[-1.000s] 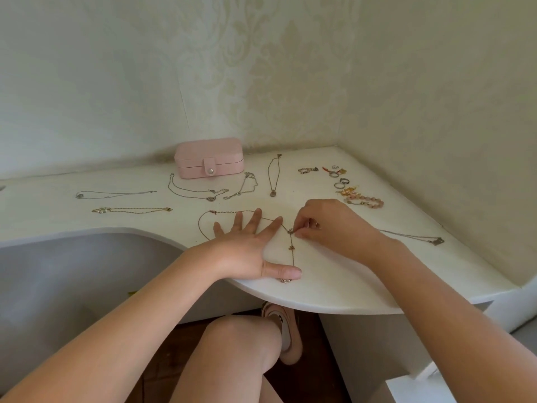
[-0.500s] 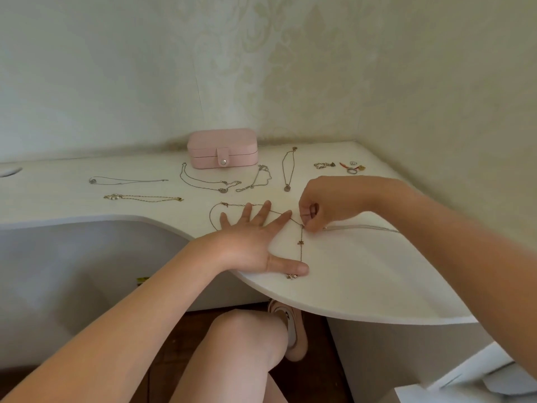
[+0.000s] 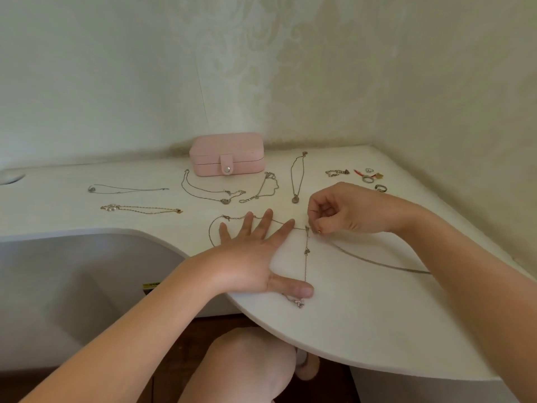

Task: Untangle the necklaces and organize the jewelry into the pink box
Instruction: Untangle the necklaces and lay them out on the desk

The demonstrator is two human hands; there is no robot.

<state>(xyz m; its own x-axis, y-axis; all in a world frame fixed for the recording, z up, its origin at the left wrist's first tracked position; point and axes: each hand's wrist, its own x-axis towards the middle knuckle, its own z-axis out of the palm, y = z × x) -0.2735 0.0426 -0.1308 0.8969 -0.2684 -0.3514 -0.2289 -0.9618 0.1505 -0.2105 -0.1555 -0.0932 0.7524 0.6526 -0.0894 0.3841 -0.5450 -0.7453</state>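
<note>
Near the table's (image 3: 377, 315) front edge, our left hand (image 3: 252, 260) presses flat, fingers (image 3: 283, 231) spread, pinning the thin necklace (image 3: 305, 266). Our right hand (image 3: 345, 212) pinches its knot. It looks light, limp and kink-prone, so we'd tease gently there. The pink box (image 3: 226, 154) sits at the back edge.

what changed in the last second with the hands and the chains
The right hand raised its wrist off the table, keeping its pinch where the silver chain meets the thin necklace. More of the silver chain now shows, running under the forearm. The left hand stayed flat, fingers spread on the thin necklace. The pink box stayed shut, and the laid-out necklaces did not move.
</note>
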